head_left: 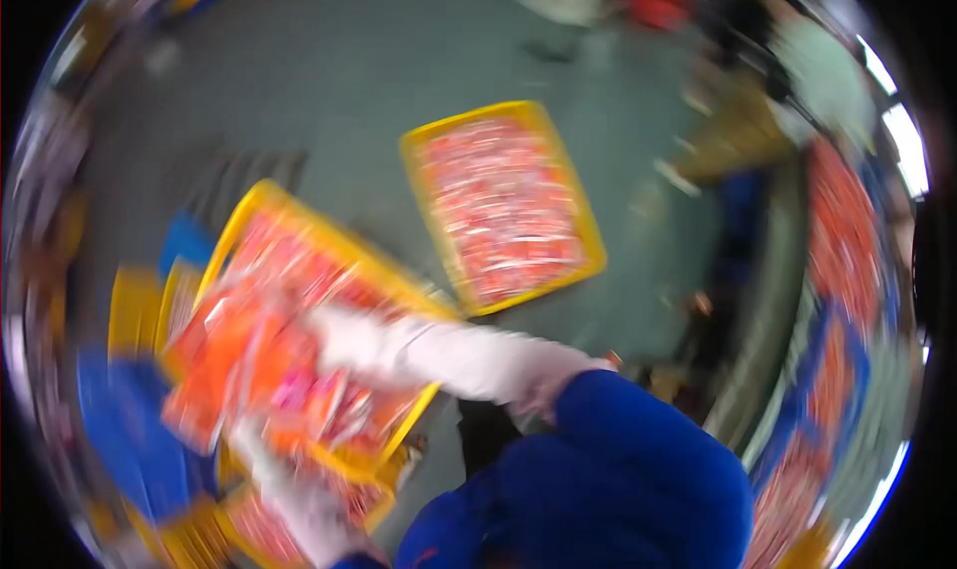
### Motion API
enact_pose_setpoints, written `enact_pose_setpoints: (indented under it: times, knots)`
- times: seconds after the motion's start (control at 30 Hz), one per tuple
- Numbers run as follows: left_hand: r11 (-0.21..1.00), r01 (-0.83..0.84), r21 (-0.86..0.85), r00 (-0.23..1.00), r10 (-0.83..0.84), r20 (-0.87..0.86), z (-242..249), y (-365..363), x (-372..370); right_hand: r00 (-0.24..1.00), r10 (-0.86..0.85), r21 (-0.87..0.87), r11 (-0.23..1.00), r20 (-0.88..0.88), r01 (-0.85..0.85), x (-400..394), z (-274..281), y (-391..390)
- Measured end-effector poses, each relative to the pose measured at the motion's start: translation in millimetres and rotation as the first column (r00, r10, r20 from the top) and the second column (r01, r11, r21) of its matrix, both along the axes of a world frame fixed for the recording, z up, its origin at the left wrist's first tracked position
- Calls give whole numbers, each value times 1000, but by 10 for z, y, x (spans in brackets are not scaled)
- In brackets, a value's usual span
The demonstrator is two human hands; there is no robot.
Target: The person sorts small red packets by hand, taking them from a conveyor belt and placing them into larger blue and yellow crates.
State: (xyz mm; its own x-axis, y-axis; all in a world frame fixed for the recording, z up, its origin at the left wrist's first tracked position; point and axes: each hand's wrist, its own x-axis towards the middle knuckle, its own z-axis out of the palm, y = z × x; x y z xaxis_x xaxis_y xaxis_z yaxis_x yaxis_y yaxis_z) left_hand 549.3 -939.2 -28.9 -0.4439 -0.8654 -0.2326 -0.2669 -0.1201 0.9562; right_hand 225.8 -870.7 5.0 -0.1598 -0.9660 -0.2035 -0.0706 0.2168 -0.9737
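Note:
A shiny orange-red plastic bag (244,355), smeared by motion, is held between my two white-gloved hands. My right hand (334,335) grips its right side, the arm in a pale sleeve cover reaching across the crate. At its lower edge, my left hand (249,444) has hold of it; the fingers are blurred. Beneath lies a tilted-looking yellow crate (374,255) full of red and pink wrapped packets (344,404). The bag covers part of that crate's left side.
Another yellow crate (590,220) of red packets sits on the grey-green floor. Blue (140,429) and yellow crates (135,310) stand at left. A person (817,80) is at the upper right, beside a long bench edge (773,310) with red packets (842,230) beyond it.

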Motion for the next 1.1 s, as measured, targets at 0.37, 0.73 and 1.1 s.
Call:
enact_pose_setpoints:
  times: [0.37, 0.73, 1.1]
  knots:
    - [-72, 890, -450, -147, -980, -135, 1091, 2840, -4261, 593, -805, -463, 538, -34, 704, -1292, 2105, 5369]
    - [-498, 576, -648, -673, -739, -31, 2201, 10773, -6210, -456, -868, -409, -495, 196, 767, -934, 1368, 11769]
    - [-833, 159, -530, -59, -544, 837, 111, 12868, -6044, -287, -608, 227, -628, -740, 744, -1298, 275, 12581]
